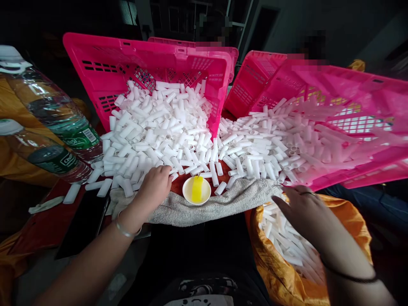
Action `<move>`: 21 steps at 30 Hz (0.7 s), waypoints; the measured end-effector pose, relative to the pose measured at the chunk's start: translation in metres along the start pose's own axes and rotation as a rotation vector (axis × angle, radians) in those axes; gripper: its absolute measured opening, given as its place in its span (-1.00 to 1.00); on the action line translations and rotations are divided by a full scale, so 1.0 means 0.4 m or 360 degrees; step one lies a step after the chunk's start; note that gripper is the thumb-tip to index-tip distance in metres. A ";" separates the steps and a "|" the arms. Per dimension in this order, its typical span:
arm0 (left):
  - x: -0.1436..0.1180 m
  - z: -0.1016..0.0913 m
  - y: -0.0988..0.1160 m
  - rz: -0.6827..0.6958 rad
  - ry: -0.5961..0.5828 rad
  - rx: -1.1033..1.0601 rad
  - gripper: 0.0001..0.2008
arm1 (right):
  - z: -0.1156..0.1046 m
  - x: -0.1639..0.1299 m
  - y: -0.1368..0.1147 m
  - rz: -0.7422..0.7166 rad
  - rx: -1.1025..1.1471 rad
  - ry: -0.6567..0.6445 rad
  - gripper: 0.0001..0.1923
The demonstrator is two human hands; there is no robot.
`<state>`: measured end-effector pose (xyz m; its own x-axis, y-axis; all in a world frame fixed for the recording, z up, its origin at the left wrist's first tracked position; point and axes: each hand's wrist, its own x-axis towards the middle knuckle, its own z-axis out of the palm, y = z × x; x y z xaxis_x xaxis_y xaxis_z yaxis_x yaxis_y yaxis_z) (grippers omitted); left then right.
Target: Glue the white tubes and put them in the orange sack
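Observation:
My left hand (155, 185) rests at the front edge of the pile of short white plastic tubes (156, 127). Its fingers are curled together, and whatever they hold, if anything, is hidden. To the right of that hand a small white bowl (188, 196) contains a yellow piece (197, 189), in front of the tubes. My right hand (304, 208) is over an orange sack (270, 272) with more white tubes (288, 246) in it. The right thumb sticks out apart from the fingers, and nothing shows in that hand. A grey towel (191, 214) runs along the table edge between the hands.
Pink crates (105, 51) tilt towards me behind the tubes, with another crate (357, 89) at the right. Two plastic bottles (57, 110) stand at the left. A dark flat device (83, 221) lies at the table's left edge. People are partly visible beyond the crates.

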<state>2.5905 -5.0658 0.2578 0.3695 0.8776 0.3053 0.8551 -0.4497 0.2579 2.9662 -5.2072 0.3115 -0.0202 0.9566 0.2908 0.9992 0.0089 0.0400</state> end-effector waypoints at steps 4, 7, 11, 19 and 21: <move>0.055 0.051 -0.028 -0.0053 -0.0256 0.0107 -0.89 | 0.085 0.171 -0.103 0.0185 -0.0041 -0.0250 -0.66; 0.069 0.058 -0.001 -0.0054 -0.0264 0.0083 -0.90 | 0.133 0.292 -0.161 0.0407 -0.0049 -0.0373 -0.70; 0.044 0.025 0.002 -0.0022 -0.0113 -0.0087 -0.79 | 0.149 0.327 -0.162 0.0452 -0.0076 -0.0373 -0.76; -0.130 -0.040 -0.016 -0.0117 -0.0051 -0.0552 -0.69 | 0.159 0.163 -0.242 -0.0419 0.1096 -0.0193 -0.71; -0.140 -0.029 -0.001 -0.0152 -0.0137 -0.0594 -0.71 | 0.188 0.148 -0.280 -0.0490 0.1251 -0.0133 -0.69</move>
<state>2.5653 -5.1169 0.2514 0.3371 0.9221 0.1901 0.7020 -0.3807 0.6019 2.8558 -5.1298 0.2524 -0.3238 0.8963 0.3031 0.6843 0.4431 -0.5792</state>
